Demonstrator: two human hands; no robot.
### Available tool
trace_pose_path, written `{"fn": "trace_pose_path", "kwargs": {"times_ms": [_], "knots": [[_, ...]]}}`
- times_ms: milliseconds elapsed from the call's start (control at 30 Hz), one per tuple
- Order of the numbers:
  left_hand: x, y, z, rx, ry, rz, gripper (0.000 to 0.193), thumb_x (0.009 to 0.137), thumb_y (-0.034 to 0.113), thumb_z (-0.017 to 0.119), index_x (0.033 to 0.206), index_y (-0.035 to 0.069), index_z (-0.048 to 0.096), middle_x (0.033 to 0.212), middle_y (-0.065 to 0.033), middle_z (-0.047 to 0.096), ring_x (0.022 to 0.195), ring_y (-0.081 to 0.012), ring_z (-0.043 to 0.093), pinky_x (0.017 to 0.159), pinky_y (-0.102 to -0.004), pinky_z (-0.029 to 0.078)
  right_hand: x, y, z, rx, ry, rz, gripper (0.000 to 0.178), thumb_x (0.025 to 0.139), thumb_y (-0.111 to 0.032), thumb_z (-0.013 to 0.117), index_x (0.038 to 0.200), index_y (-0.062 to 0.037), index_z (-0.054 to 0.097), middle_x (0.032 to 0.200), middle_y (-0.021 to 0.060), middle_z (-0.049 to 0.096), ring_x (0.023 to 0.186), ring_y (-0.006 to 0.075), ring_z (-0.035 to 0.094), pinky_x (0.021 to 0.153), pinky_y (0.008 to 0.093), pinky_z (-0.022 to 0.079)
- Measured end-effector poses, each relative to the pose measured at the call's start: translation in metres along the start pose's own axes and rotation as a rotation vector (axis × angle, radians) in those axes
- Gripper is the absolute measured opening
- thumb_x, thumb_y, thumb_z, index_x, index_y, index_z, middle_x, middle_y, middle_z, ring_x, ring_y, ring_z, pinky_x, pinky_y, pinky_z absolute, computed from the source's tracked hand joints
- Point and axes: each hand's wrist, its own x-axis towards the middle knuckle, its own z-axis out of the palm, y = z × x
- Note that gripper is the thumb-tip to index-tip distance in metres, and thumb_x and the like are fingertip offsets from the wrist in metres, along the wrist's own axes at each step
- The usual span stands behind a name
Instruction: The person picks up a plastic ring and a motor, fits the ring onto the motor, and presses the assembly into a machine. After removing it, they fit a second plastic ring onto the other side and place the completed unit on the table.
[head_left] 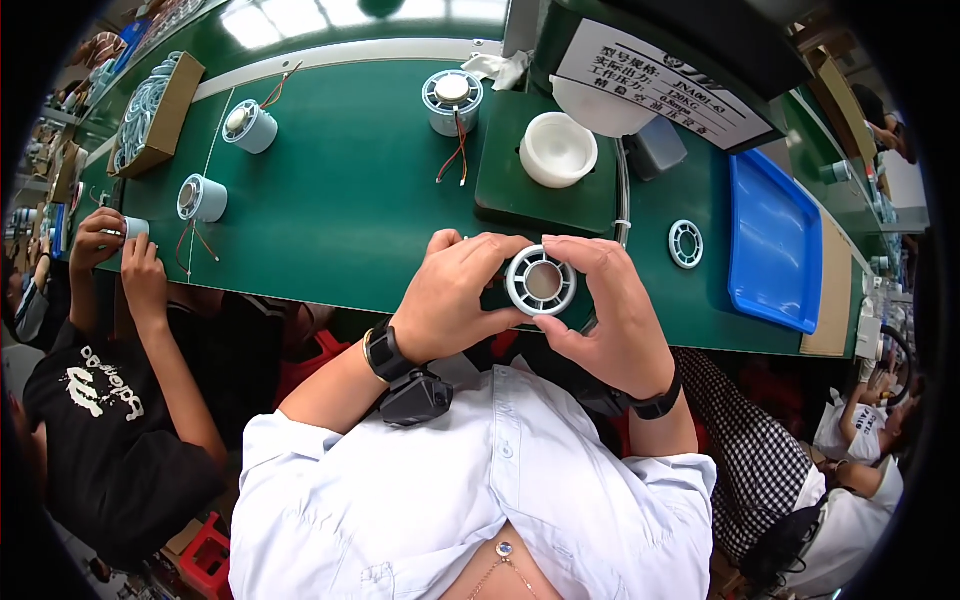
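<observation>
In front of my chest, at the near edge of the green table (350,190), I hold a pale blue round housing (542,282). Its spoked, slotted ring faces up, with a tan-grey disc in the middle. My left hand (450,295) grips its left side between thumb and fingers. Its right side sits between the thumb and fingertips of my right hand (612,320). Just beyond, a white cup (558,150) stands on a green block (500,185) under a white press head (600,108). To the right lies a loose pale blue slotted ring (673,245).
The dark press body (590,50) rises beyond my hands. At the right lies a blue tray (775,240). Wired housings stand at the back (452,105) and left (252,132), near a cardboard box (180,105) of rings. A co-worker's hands (145,275) hold another housing at far left.
</observation>
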Motion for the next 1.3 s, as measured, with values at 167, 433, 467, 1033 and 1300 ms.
{"fn": "trace_pose_path", "kwargs": {"times_ms": [167,433,467,1033,1300], "knots": [[0.0006,0.0007,-0.0017,-0.001,-0.016,-0.004,0.057,0.068,0.026,0.087,0.115,0.011,0.059,0.103,-0.0043,0.067,0.088,-0.0222,0.064,0.081,-0.0355,0.036,-0.0024,0.0016,0.0019,0.004,-0.006,0.01,0.065,0.069,-0.005,0.079,0.129,-0.0079,0.053,0.124,0.0117,0.06,0.114,0.0321,0.056,0.099,0.0412,0.045],[0.0001,0.0004,-0.0006,0.032,-0.022,-0.007,0.056,0.068,0.023,0.085,0.116,0.011,0.059,0.104,-0.0054,0.068,0.089,-0.0227,0.065,0.081,-0.0365,0.038,0.001,0.0022,0.0002,-0.032,-0.032,0.052,0.068,0.066,-0.006,0.081,0.13,-0.0056,0.056,0.124,0.0128,0.059,0.115,0.0311,0.056,0.098,0.0389,0.047],[0.0001,0.0007,-0.0009,0.032,-0.022,-0.008,0.056,0.068,0.023,0.085,0.116,0.011,0.059,0.104,-0.0054,0.068,0.089,-0.0227,0.065,0.081,-0.0365,0.038,0.001,0.0034,0.0,-0.026,-0.036,0.044,0.068,0.066,-0.006,0.081,0.129,-0.0058,0.057,0.124,0.0126,0.059,0.114,0.0309,0.057,0.098,0.0388,0.047],[-0.0004,-0.0036,-0.0006,0.01,-0.024,0.005,0.057,0.068,0.021,0.085,0.117,0.01,0.059,0.104,-0.0054,0.068,0.086,-0.0213,0.064,0.081,-0.0353,0.037,-0.001,0.0047,0.0017,-0.016,-0.057,0.032,0.062,0.067,-0.005,0.081,0.126,-0.0067,0.063,0.124,0.0108,0.06,0.114,0.0287,0.058,0.096,0.038,0.049],[-0.0008,-0.0027,0.0006,0.023,-0.023,0.007,0.057,0.068,0.021,0.085,0.118,0.01,0.059,0.1,-0.0045,0.067,0.083,-0.0207,0.064,0.081,-0.0351,0.037,-0.0071,0.0035,0.0054,-0.072,-0.023,0.036,0.069,0.07,-0.009,0.081,0.134,-0.0089,0.056,0.128,0.01,0.059,0.119,0.0299,0.054,0.103,0.0393,0.042]]}}
